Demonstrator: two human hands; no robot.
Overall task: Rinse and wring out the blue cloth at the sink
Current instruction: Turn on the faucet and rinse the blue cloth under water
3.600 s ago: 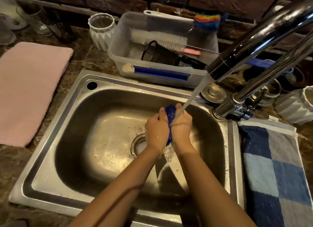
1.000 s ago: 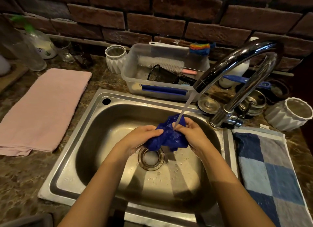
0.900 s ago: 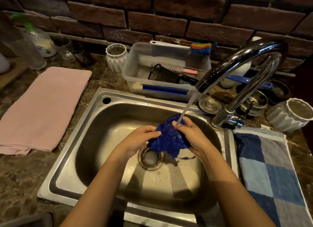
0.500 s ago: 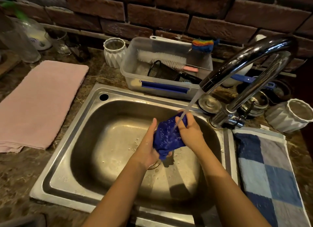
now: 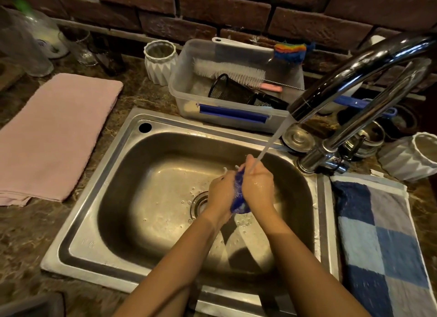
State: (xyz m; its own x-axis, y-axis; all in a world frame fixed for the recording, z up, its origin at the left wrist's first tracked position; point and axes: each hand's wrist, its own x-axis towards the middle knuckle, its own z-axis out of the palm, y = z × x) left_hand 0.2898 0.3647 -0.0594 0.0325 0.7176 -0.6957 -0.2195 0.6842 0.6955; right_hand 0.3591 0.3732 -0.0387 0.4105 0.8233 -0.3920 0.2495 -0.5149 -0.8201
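Note:
The blue cloth (image 5: pixel 238 196) is squeezed into a narrow strip between my two palms, above the steel sink (image 5: pixel 132 165). My left hand (image 5: pixel 221 192) presses it from the left and my right hand (image 5: pixel 256 186) from the right, fingers pointing away from me. Only a thin blue edge and a bunched lower end show; the rest is hidden between the hands. Water runs from the chrome tap (image 5: pixel 354 75) onto the top of my right hand and the cloth. The drain (image 5: pixel 199 202) lies just left of my left wrist.
A pink towel (image 5: pixel 52 134) lies left of the sink, a blue checked towel (image 5: pixel 383 241) on its right. Behind the sink stands a clear plastic tub (image 5: pixel 186 89) with brushes and a black mesh cup. White ribbed pots (image 5: pixel 160 61) and metal bowls (image 5: pixel 369 137) stand nearby.
The cloth was spread loosely between my hands under the water a second ago. Since then my palms have closed together, flattening it into a narrow strip between them.

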